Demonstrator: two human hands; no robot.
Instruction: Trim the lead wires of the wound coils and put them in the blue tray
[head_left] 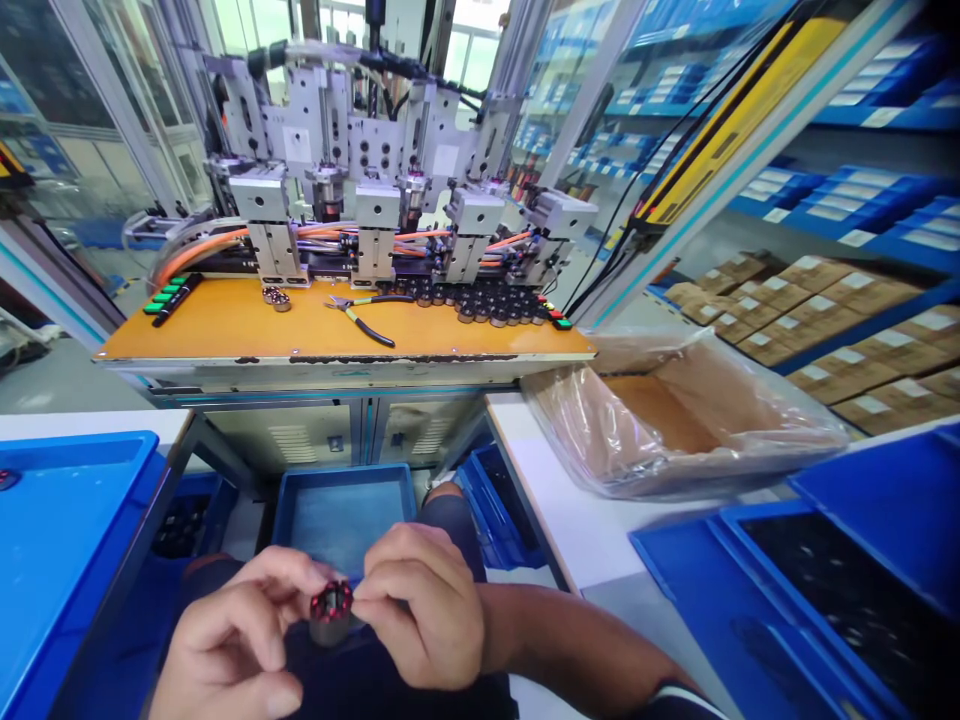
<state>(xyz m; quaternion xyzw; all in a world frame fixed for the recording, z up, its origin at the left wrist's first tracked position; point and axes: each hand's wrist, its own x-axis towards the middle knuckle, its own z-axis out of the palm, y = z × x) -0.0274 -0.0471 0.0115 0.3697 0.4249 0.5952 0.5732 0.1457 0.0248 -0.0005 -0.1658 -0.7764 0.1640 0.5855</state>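
Note:
A small round motor part (331,628), with a grey cylindrical side and red and black pieces ringed about its top, is held up above my lap. Curled around its left and far side is my left hand (232,630), fingertips on the part and thumb lower down. My right hand (424,605) is closed in a pinch at the part's right edge. Whatever lies between those fingertips is too small to make out. On the orange bench top (202,325) ahead are pliers (364,318) with black and yellow handles, a similar round part (277,299) and several dark round parts (487,302).
A multi-station machine (375,205) stands behind the bench. At left is a blue tray (67,540); a blue bin (345,500) sits below the bench. On the right are a plastic-lined carton (600,430) and a blue crate (697,590) of dark parts.

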